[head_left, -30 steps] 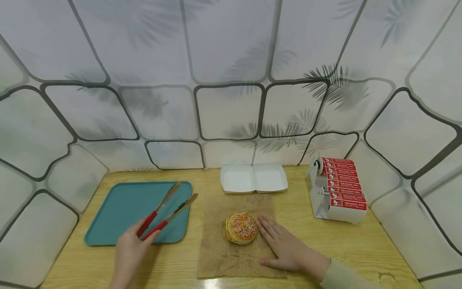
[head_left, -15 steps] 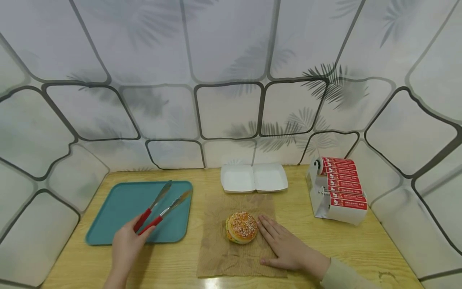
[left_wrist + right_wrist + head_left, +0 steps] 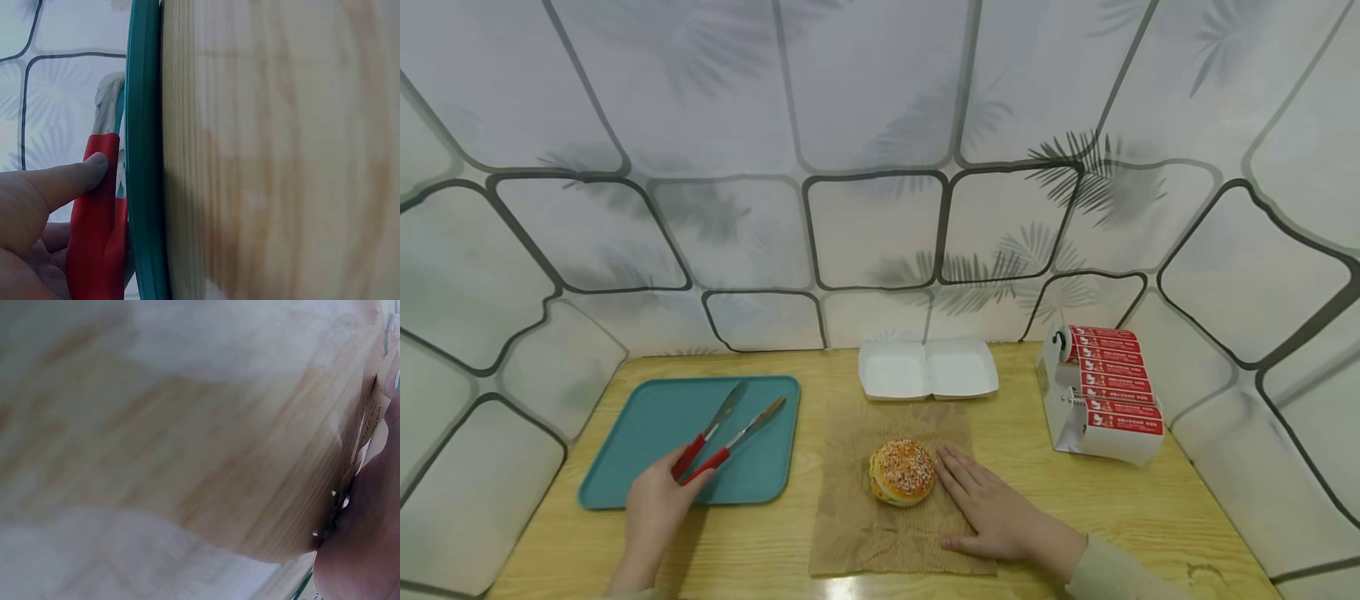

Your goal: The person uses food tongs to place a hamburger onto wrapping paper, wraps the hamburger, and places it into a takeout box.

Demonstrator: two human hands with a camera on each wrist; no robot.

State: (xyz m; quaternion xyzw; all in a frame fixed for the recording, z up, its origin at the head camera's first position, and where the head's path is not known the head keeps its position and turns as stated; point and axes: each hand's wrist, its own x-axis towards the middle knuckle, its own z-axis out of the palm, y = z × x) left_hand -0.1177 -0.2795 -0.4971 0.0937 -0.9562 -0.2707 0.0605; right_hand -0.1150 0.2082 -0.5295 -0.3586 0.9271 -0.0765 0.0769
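In the head view my left hand (image 3: 655,500) grips a pair of tongs (image 3: 718,448) by the red handles, over the teal tray (image 3: 647,421). The metal arms of the tongs stand spread apart and point to the far right. The left wrist view shows my thumb on one red handle (image 3: 97,225), right beside the tray's rim (image 3: 144,156). My right hand (image 3: 988,512) lies flat with straight fingers on a sheet of brown paper (image 3: 857,533). Its fingertips are right at the edge of a sesame-bun burger (image 3: 902,472) on that paper.
Behind the paper stands an unfolded white food box (image 3: 927,371). A white dispenser with a roll of red labels (image 3: 1105,396) is at the back right of the wooden table (image 3: 1120,517). Patterned walls (image 3: 880,233) enclose the back and sides.
My left hand has moved left and slightly nearer with the tongs, whose tips now lie wholly over the tray. The right hand and the burger have stayed in place.
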